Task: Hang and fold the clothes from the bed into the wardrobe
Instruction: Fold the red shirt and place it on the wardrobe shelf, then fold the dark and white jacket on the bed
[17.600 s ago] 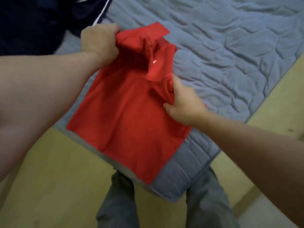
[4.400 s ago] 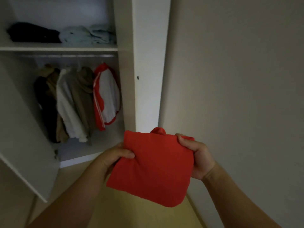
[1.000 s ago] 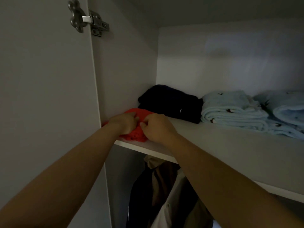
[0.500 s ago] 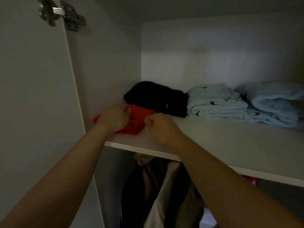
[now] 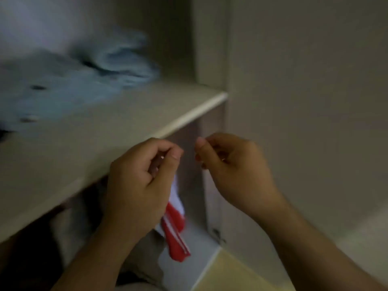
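Note:
Both my hands hover in front of the wardrobe shelf [image 5: 100, 133], just off its front edge. My left hand [image 5: 138, 181] has its fingers loosely curled with the thumb near the forefinger, and holds nothing. My right hand [image 5: 233, 171], a short gap to the right, is loosely curled as well and holds nothing. The folded red shirt is out of view. Folded light blue clothes [image 5: 73, 80] lie blurred on the shelf at the left.
Below the shelf hang dark and beige garments and a red and white top [image 5: 176, 234]. The wardrobe's right side panel [image 5: 210, 49] stands next to a plain wall [image 5: 304, 80]. Yellowish floor [image 5: 231, 274] shows at the bottom.
Both hands have let go of the red shirt and drawn back off the shelf. The view has swung right, so the red shirt and the dark pile are gone from sight.

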A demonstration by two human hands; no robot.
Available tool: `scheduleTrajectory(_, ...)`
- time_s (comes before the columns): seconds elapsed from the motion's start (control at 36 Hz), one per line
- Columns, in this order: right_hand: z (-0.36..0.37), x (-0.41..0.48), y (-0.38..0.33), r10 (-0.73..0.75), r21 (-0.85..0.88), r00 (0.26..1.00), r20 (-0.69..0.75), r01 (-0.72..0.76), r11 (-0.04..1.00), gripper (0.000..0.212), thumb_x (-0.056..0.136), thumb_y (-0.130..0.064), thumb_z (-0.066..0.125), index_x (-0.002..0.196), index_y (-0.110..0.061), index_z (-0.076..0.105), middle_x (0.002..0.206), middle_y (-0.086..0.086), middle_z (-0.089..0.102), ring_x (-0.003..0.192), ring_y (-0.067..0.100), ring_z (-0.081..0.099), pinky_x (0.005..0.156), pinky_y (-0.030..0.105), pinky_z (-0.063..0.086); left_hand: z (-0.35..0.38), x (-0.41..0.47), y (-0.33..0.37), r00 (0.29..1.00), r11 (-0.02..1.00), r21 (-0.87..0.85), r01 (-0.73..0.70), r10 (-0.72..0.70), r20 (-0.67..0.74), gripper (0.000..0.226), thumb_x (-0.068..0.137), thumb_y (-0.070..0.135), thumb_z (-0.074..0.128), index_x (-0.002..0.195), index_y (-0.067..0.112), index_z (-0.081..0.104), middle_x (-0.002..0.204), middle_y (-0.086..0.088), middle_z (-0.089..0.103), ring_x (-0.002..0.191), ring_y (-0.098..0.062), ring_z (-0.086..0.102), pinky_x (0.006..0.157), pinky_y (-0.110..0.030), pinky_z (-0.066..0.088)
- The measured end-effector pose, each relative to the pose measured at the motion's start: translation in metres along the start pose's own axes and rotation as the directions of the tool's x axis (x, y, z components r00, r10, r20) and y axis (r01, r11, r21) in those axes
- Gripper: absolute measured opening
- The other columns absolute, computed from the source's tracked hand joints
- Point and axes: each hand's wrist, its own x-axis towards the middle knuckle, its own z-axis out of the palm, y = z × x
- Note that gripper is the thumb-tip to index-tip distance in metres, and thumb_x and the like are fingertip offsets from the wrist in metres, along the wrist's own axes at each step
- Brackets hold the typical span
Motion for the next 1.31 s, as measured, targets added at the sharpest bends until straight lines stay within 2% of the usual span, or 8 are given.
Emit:
scheduleTrajectory(0.11,-0.072,-0.071,0.042,0.24,-0.093,0.94,-0.242,-0.268,0.959,0.032,0.099,-0.046,0.052,0.081,-0.024,0.067,0.07,-0.007,0.07,0.064,0.009,0.066,0.063,0.034,0.053,0.089,-0.013,0.037,0.962,0.962,-0.255,-0.101,0.16,0.223,0.015,0.096,0.037,0.054,0.094,0.031,0.067,0.082,0.015,0.068,0.077,-0.007,0.065,0.062,-0.026,0.05)
scheduleTrajectory(0.25,-0.166,-0.17,0.062,0.413,-0.107,0.746,-0.522,-0.538,0.836,0.03,0.097,-0.047,0.053,0.076,-0.028,0.065,0.072,-0.016,0.07,0.064,0.004,0.066,0.059,0.021,0.052,0.185,-0.05,0.127,0.826,0.819,-0.569,-0.077,0.372,0.424,0.019,0.095,0.039,0.053,0.093,0.028,0.068,0.08,0.015,0.067,0.073,-0.009,0.066,0.057,-0.023,0.053)
scheduleTrajectory(0.53,-0.334,-0.368,0.068,0.331,0.005,0.299,-0.895,-0.736,0.677,0.032,0.097,-0.042,0.054,0.07,-0.03,0.062,0.067,-0.017,0.067,0.057,0.002,0.063,0.053,0.009,0.044,0.315,-0.16,0.337,0.455,0.608,-0.794,0.031,0.698,0.552,0.022,0.094,0.042,0.052,0.089,0.028,0.068,0.072,0.012,0.067,0.065,-0.007,0.064,0.055,-0.014,0.049)
scheduleTrajectory(0.69,-0.43,-0.473,0.08,0.304,0.081,0.12,-0.945,-0.815,0.573,0.034,0.098,-0.042,0.053,0.071,-0.025,0.063,0.069,-0.009,0.067,0.059,0.008,0.063,0.053,0.022,0.05,0.388,-0.244,0.458,0.323,0.575,-0.811,0.112,0.751,0.577,0.015,0.097,0.03,0.059,0.085,0.026,0.067,0.069,0.003,0.067,0.053,-0.012,0.059,0.051,-0.031,0.053)
scheduleTrajectory(0.89,-0.532,-0.556,0.092,0.308,0.168,-0.01,-0.951,-0.855,0.491,0.039,0.095,-0.045,0.048,0.076,-0.016,0.064,0.069,0.007,0.066,0.065,0.023,0.064,0.067,0.047,0.055,0.459,-0.312,0.58,0.171,0.542,-0.83,0.13,0.813,0.557,0.015,0.096,0.029,0.063,0.082,0.031,0.065,0.069,0.014,0.067,0.057,-0.001,0.06,0.053,-0.012,0.045)
scheduleTrajectory(1.03,-0.597,-0.596,0.128,0.296,0.209,-0.068,-0.953,-0.853,0.478,0.032,0.095,-0.047,0.046,0.075,-0.027,0.061,0.066,-0.005,0.064,0.061,0.008,0.061,0.061,0.032,0.054,0.527,-0.342,0.643,0.075,0.541,-0.828,0.15,0.829,0.555,0.01,0.096,0.032,0.063,0.088,0.031,0.068,0.073,0.014,0.069,0.061,-0.001,0.063,0.057,-0.013,0.048)
scheduleTrajectory(1.14,-0.661,-0.62,0.172,0.29,0.25,-0.121,-0.949,-0.85,0.463,0.03,0.098,-0.043,0.049,0.075,-0.027,0.061,0.066,-0.003,0.065,0.06,0.01,0.062,0.063,0.037,0.056,0.596,-0.359,0.693,0.053,0.52,-0.839,0.161,0.844,0.534,0.011,0.096,0.035,0.063,0.086,0.035,0.065,0.074,0.013,0.069,0.061,-0.002,0.063,0.053,-0.013,0.047)
scheduleTrajectory(1.31,-0.763,-0.641,0.236,0.276,0.289,-0.189,-0.942,-0.876,0.387,0.03,0.099,-0.041,0.05,0.078,-0.025,0.063,0.067,-0.008,0.065,0.063,0.001,0.063,0.062,0.024,0.054,0.708,-0.366,0.774,-0.035,0.547,-0.818,0.178,0.834,0.55,0.009,0.096,0.037,0.06,0.089,0.037,0.064,0.076,0.013,0.069,0.063,-0.005,0.064,0.054,-0.018,0.051)
